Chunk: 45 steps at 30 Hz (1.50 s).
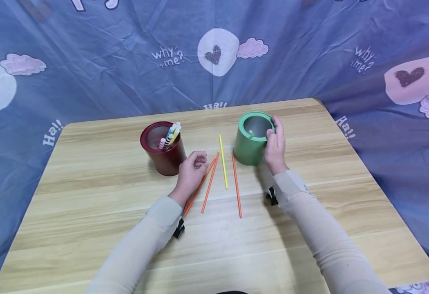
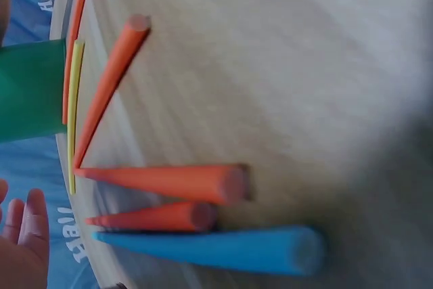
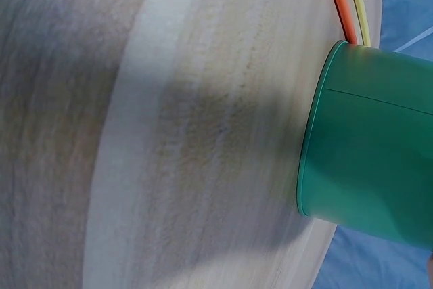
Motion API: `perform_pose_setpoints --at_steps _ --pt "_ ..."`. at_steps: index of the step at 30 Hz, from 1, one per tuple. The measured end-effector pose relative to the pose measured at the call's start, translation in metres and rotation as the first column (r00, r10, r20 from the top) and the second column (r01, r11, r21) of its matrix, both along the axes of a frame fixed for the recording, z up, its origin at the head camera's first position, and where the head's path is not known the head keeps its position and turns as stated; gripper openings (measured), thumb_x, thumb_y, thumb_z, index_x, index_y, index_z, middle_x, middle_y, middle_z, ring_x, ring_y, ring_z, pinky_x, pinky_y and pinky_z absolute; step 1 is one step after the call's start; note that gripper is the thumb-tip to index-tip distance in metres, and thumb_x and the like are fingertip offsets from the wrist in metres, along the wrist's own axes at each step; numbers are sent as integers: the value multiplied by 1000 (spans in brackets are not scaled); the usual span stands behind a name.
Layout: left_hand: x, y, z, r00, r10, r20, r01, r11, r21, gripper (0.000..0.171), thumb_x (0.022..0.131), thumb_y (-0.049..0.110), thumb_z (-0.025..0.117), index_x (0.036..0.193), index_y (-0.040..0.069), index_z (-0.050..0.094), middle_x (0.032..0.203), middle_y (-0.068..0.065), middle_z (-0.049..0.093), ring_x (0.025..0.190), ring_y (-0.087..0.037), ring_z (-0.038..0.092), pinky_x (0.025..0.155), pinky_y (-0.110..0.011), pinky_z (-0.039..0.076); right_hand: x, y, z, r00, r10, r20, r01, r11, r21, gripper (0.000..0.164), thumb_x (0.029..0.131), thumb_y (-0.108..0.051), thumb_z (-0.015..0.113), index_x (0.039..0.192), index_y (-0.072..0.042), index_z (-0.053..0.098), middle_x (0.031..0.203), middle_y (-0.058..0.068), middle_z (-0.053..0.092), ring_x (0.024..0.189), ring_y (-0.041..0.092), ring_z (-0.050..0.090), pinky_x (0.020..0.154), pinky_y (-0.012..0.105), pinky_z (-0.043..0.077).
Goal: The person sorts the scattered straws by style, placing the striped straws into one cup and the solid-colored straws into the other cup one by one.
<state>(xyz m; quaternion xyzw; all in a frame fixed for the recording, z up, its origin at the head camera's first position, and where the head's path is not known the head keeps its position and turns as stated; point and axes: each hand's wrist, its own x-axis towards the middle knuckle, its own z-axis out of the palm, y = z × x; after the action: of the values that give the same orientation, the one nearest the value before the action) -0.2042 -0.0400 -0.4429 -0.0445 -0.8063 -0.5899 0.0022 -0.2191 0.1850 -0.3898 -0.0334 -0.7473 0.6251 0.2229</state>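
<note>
Hands: apart; we see the right hand [image 1: 276,147] clamped on the green can, thumb at the rim and fingers along the outer side, while the left hand [image 1: 190,173] hovers with loosely bent fingers, apparently around nothing.
Green can: upright [image 1: 249,151] right of centre in the head view; we judge that the side grip steadies it. One green tip [image 1: 251,133] shows inside, but shadow and the near wall hide the depth from us.
Loose sticks: flat between the cans, within reach of both hands. We see a yellow stick [image 1: 223,163] at centre, one orange stick [image 1: 237,188] to its right and more orange to its left, partly behind the left wrist. A blue stick [image 2: 210,250], low in the left wrist view, is covered by the arm in the head view.
Red can: upright [image 1: 166,162], left of centre, just beside the left hand. Its bunch [image 1: 175,132] leans on the rim at right, seemingly too long to sink in; overlapping ends defeat our count.
Table: pale wood [image 1: 89,196], its near edge cut off by the frame's bottom.
Backdrop: blue cloth [image 1: 100,81], its topmost lettering cropped beyond our reading.
Right wrist view: mostly blurred wood; we get barely a sliver of hand at lower right.
</note>
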Motion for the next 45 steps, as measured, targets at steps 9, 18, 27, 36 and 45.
perform_pose_setpoints --at_steps 9,18,27,36,45 --pt "7 -28 -6 995 -6 101 16 995 -100 26 81 -2 57 107 -1 61 101 -16 65 90 -22 62 81 -32 52 -1 -1 1 1000 -19 -7 19 1000 25 50 90 -2 27 140 7 30 145 21 33 136 27 29 112 28 23" --pt "12 -39 -12 979 10 204 21 989 -149 28 80 0 60 108 2 60 102 -12 63 89 -21 60 80 -31 50 -18 14 -27 1000 -24 6 24 1000 -6 50 92 -6 30 141 -2 33 146 12 35 135 17 31 111 24 24" --pt "12 -30 -17 973 43 226 15 968 -252 36 76 0 66 111 3 59 100 -10 61 88 -19 58 81 -32 48 -20 13 -30 999 -39 -9 39 999 1 50 92 -9 29 141 -4 34 146 11 36 134 14 31 111 23 23" --pt "7 -22 -15 964 118 240 -13 917 -398 36 74 6 66 110 7 63 89 -6 66 84 -20 59 80 -35 47 -12 8 -15 1000 -25 2 25 1000 0 50 91 -3 29 141 2 32 146 17 33 136 22 28 112 24 22" --pt "2 -14 -14 959 102 264 30 892 -451 28 73 6 67 101 9 67 85 -2 65 80 -18 57 73 -31 46 0 -4 4 999 -33 6 32 999 28 51 90 -1 28 140 7 30 146 21 32 137 25 27 111 23 22"
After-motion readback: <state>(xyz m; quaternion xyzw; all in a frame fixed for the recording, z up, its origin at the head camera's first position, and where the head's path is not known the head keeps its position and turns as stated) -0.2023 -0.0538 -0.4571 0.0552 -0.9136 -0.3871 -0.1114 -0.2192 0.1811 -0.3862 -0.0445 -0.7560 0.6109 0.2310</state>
